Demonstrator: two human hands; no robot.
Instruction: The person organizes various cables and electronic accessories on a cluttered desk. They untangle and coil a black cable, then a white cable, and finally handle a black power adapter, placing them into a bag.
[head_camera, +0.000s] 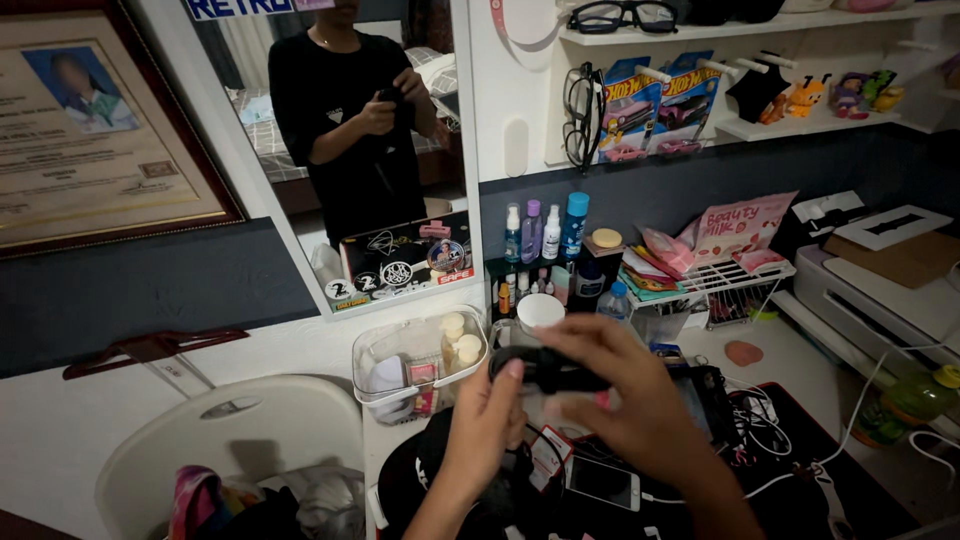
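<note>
Both hands are raised over a cluttered desk, with a black strap-like object (545, 368) held between them.

From the head view, the left hand (485, 425) is seen with its fingers curled and a fingertip pressed on the near end of the black object, while the right hand (625, 385) is closed loosely over its other end; what the object is cannot be told, possibly a band or strap. Beneath the hands a white phone (603, 483) is laid on a dark mat, tangled white cables (770, 430) beside it. Just behind, a clear plastic container (420, 365) is set, with small bottles (545, 232) near the mirror (400, 150), in which the person is reflected.
</note>
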